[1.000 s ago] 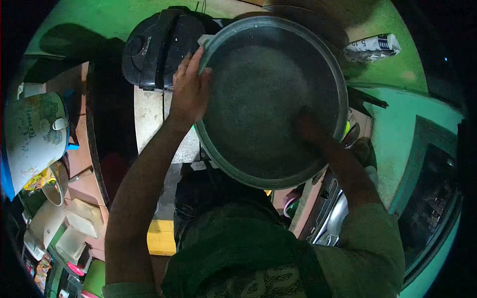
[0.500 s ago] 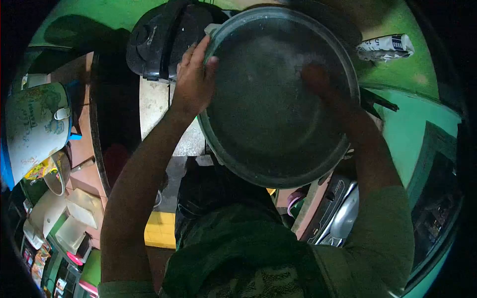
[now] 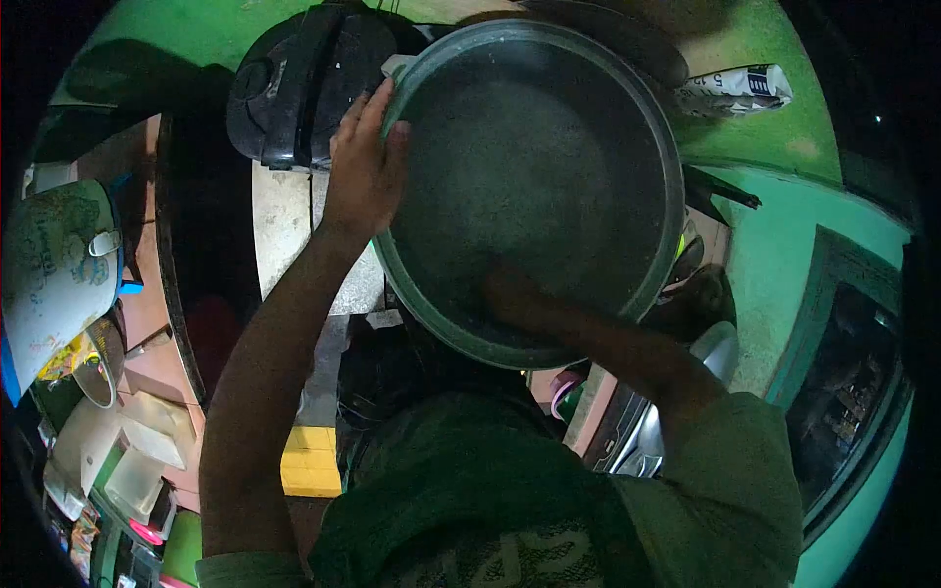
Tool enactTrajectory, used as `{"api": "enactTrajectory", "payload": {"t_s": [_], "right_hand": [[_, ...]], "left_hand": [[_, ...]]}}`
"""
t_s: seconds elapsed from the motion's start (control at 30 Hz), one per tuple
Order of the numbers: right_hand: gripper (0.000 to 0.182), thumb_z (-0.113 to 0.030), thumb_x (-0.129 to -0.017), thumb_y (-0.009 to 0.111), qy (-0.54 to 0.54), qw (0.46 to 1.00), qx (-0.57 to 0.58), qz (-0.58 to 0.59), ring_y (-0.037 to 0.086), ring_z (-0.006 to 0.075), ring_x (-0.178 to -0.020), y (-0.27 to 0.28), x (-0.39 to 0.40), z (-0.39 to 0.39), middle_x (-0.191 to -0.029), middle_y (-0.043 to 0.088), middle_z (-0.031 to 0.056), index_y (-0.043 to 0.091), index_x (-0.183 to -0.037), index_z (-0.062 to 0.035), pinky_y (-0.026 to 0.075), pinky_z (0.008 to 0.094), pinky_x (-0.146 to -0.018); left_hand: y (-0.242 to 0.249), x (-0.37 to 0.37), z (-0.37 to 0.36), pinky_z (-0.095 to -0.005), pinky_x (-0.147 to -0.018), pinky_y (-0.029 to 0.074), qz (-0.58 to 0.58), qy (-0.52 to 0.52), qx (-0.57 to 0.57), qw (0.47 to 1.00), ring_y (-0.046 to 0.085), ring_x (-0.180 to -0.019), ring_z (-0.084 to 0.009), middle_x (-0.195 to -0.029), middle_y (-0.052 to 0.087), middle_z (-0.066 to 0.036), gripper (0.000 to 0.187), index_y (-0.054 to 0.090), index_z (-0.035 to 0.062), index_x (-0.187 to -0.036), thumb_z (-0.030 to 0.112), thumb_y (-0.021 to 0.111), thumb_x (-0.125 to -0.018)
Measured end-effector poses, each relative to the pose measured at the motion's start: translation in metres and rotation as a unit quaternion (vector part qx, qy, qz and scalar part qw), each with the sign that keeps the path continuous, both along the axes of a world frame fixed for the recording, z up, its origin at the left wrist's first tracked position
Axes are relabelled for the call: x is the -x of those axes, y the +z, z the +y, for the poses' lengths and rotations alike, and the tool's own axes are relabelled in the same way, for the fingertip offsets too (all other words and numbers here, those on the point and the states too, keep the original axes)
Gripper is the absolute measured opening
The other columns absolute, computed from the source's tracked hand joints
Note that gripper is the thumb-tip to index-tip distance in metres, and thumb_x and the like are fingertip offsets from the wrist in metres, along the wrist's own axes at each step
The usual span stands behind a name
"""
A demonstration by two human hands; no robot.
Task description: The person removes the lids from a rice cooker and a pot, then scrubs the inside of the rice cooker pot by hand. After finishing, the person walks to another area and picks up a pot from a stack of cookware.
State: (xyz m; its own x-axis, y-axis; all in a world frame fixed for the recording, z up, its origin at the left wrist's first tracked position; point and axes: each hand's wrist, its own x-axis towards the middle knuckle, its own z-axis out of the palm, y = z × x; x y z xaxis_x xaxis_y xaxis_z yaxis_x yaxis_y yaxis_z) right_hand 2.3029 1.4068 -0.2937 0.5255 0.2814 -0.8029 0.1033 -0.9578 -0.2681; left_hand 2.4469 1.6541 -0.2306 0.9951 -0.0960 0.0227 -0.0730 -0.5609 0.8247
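A large round metal pan (image 3: pixel 549 186) with a raised rim is tilted up in front of me, its wide inside facing me. My left hand (image 3: pixel 365 162) is closed on the pan's left rim near its pale handle, the thumb lying along the edge. Deep in shadow, my right hand (image 3: pixel 510 294) rests against the lower inside of the pan. Its fingers look curled, and whatever they hold is too dark to make out.
A black lidded appliance (image 3: pixel 309 88) stands at the upper left, by the pan. A white printed packet (image 3: pixel 735 90) lies on the green surface to the upper right. Plastic containers (image 3: pixel 142 480) and a white bucket (image 3: pixel 64 255) are at left; a gas stove (image 3: pixel 627 431) is at lower right.
My right hand has swept from the upper right of the pan's inside down and left to its lower part. My left hand keeps hold of the rim. The view has shifted slightly.
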Motion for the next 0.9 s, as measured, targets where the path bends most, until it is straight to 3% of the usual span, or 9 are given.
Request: {"api": "enactTrajectory", "payload": {"t_s": [0.07, 0.13, 0.27, 0.3, 0.37, 0.43, 0.67, 0.73, 0.9], "right_hand": [[0.031, -0.011, -0.093, 0.050, -0.050, 0.991, -0.106, -0.067, 0.058, 0.0385, -0.110, 0.026, -0.033, 0.054, -0.122, 0.053, 0.0278, 0.057, -0.117, 0.0070, 0.046, 0.0490, -0.096], [0.026, -0.006, -0.091, 0.050, 0.036, 0.988, -0.095, -0.117, 0.061, 0.0381, -0.104, -0.008, -0.063, 0.081, -0.114, 0.059, 0.0258, 0.061, -0.110, 0.0077, 0.047, 0.0504, -0.093], [0.024, -0.009, -0.092, 0.048, -0.066, 0.932, -0.148, -0.326, 0.063, 0.0377, -0.098, -0.021, -0.155, 0.088, -0.103, 0.063, 0.0240, 0.063, -0.105, 0.0055, 0.049, 0.0507, -0.091], [0.024, -0.011, -0.092, 0.049, -0.155, 0.925, -0.249, -0.243, 0.064, 0.0361, -0.098, -0.023, -0.185, 0.071, -0.101, 0.064, 0.0211, 0.064, -0.105, 0.0029, 0.050, 0.0504, -0.089], [0.023, -0.013, -0.092, 0.049, 0.050, 0.933, -0.058, -0.351, 0.063, 0.0340, -0.099, -0.054, -0.227, 0.039, -0.102, 0.065, 0.0186, 0.065, -0.104, 0.0000, 0.050, 0.0498, -0.087], [0.025, -0.014, -0.093, 0.048, 0.131, 0.891, -0.035, -0.433, 0.062, 0.0333, -0.103, -0.028, -0.233, -0.013, -0.107, 0.064, 0.0171, 0.063, -0.109, -0.0016, 0.050, 0.0494, -0.089], [0.036, -0.014, -0.095, 0.044, -0.018, 0.962, 0.129, -0.241, 0.057, 0.0365, -0.114, 0.023, -0.104, -0.170, -0.124, 0.056, 0.0217, 0.053, -0.127, -0.0003, 0.044, 0.0495, -0.100], [0.034, -0.016, -0.095, 0.045, 0.023, 0.972, 0.206, -0.114, 0.060, 0.0382, -0.109, 0.054, -0.063, -0.127, -0.116, 0.060, 0.0227, 0.057, -0.121, 0.0018, 0.047, 0.0495, -0.096], [0.027, -0.015, -0.092, 0.051, 0.098, 0.993, 0.058, 0.010, 0.062, 0.0374, -0.104, 0.048, -0.015, -0.021, -0.109, 0.062, 0.0245, 0.064, -0.107, 0.0028, 0.049, 0.0497, -0.090]], "left_hand": [[0.000, 0.000, 0.001, -0.0537, -0.112, 0.026, -0.015, 0.002, -0.008, 1.000, 0.029, -0.138, -0.0448, -0.148, 0.031, -0.027, 0.059, 0.031, 0.0123, -0.149, 0.047, 0.033, -0.102], [0.000, 0.000, 0.002, -0.0533, -0.113, 0.026, -0.019, -0.002, -0.013, 1.000, 0.029, -0.138, -0.0441, -0.147, 0.031, -0.028, 0.060, 0.031, 0.0115, -0.149, 0.048, 0.033, -0.102], [0.002, 0.000, 0.002, -0.0522, -0.113, 0.026, -0.047, -0.019, 0.003, 0.999, 0.031, -0.138, -0.0421, -0.146, 0.033, -0.027, 0.062, 0.031, 0.0085, -0.148, 0.049, 0.033, -0.101], [0.002, 0.001, 0.003, -0.0522, -0.113, 0.026, -0.042, -0.017, -0.005, 0.999, 0.031, -0.138, -0.0421, -0.146, 0.033, -0.027, 0.062, 0.031, 0.0085, -0.148, 0.049, 0.033, -0.101], [0.002, 0.001, 0.002, -0.0522, -0.113, 0.025, -0.056, -0.016, -0.027, 0.998, 0.032, -0.137, -0.0416, -0.145, 0.035, -0.026, 0.063, 0.031, 0.0066, -0.147, 0.049, 0.032, -0.102], [0.007, 0.002, 0.002, -0.0518, -0.113, 0.026, -0.048, -0.016, -0.026, 0.998, 0.033, -0.137, -0.0413, -0.145, 0.036, -0.026, 0.062, 0.031, 0.0062, -0.147, 0.049, 0.032, -0.102], [-0.001, 0.000, 0.002, -0.0493, -0.112, 0.028, -0.055, -0.016, -0.011, 0.998, 0.035, -0.136, -0.0398, -0.144, 0.038, -0.025, 0.060, 0.031, 0.0061, -0.147, 0.046, 0.032, -0.102], [-0.004, 0.002, 0.003, -0.0496, -0.112, 0.028, -0.062, -0.014, -0.002, 0.998, 0.036, -0.135, -0.0402, -0.143, 0.038, -0.025, 0.059, 0.032, 0.0067, -0.147, 0.046, 0.033, -0.102], [-0.009, 0.000, 0.000, -0.0501, -0.112, 0.028, -0.053, 0.005, -0.024, 0.998, 0.038, -0.134, -0.0408, -0.141, 0.041, -0.025, 0.056, 0.033, 0.0083, -0.147, 0.043, 0.036, -0.102]]}}
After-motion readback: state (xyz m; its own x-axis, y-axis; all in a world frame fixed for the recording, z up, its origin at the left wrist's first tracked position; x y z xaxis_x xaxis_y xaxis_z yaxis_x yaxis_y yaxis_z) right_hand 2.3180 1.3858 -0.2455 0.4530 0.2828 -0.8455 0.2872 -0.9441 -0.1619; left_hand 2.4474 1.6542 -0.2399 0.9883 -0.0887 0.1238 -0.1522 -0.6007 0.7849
